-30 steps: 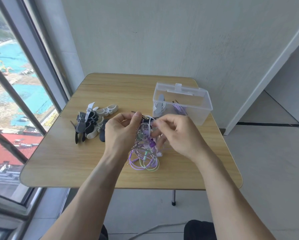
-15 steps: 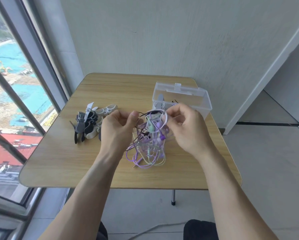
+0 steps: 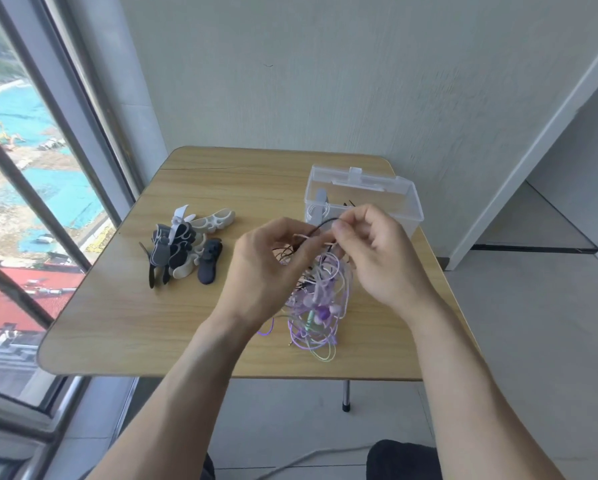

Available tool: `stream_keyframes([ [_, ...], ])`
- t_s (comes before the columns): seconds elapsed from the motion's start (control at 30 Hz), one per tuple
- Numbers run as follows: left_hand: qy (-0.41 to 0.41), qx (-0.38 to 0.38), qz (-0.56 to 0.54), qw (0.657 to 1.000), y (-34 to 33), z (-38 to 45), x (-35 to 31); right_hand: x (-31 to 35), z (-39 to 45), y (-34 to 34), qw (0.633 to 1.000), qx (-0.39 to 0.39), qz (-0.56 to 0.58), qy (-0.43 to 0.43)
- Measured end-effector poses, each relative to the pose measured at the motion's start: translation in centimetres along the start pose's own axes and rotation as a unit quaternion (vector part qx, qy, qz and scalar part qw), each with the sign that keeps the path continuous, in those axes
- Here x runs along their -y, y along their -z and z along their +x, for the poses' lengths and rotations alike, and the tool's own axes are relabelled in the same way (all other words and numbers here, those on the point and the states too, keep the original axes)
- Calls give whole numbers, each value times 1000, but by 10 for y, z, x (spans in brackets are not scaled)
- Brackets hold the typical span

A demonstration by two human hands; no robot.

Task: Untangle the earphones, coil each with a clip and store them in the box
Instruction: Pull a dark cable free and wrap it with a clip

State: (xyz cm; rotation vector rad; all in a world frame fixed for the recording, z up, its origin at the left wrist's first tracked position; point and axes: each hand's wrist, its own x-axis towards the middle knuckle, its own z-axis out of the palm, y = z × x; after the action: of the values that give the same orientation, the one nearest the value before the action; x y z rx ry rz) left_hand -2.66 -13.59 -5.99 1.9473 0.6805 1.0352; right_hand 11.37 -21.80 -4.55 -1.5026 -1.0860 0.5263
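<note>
A tangle of earphones [image 3: 320, 299], with purple, white, pale green and dark cords, hangs from both hands above the wooden table [image 3: 124, 320]. My left hand [image 3: 266, 268] grips the top of the tangle on its left side. My right hand [image 3: 377, 251] pinches a dark cord at the top between thumb and forefinger. The lowest loops trail near the table's front edge. A pile of black, white and grey clips [image 3: 183, 245] lies to the left of my hands. The clear plastic box [image 3: 363, 199] stands open behind my right hand, with coiled earphones inside.
The table stands against a pale wall, with a large window [image 3: 30, 202] close on the left. Its front edge is near my forearms. A grey tiled floor [image 3: 533, 323] spreads to the right and below.
Both hands have lifted the tangle higher off the table and come closer together. My right hand now pinches a dark cord at the top of the bundle.
</note>
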Motion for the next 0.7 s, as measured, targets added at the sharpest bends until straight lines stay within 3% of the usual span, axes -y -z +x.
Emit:
stream_keyframes([
  [0.1,11,1,44,999,5,4,6,3,0,4,999,-20,40,10],
  [0.27,14,40,64,997,3,4,9,4,8,7,994,-71,-38,79],
  [0.43,-12,51,31,998,1,7,3,12,16,7,988,-23,-127,87],
  [0.6,42,-38,-47,997,24,22,-14,26,20,14,978,35,-192,71],
  [0.7,57,14,-31,998,35,40,-29,32,18,14,969,121,-212,29],
])
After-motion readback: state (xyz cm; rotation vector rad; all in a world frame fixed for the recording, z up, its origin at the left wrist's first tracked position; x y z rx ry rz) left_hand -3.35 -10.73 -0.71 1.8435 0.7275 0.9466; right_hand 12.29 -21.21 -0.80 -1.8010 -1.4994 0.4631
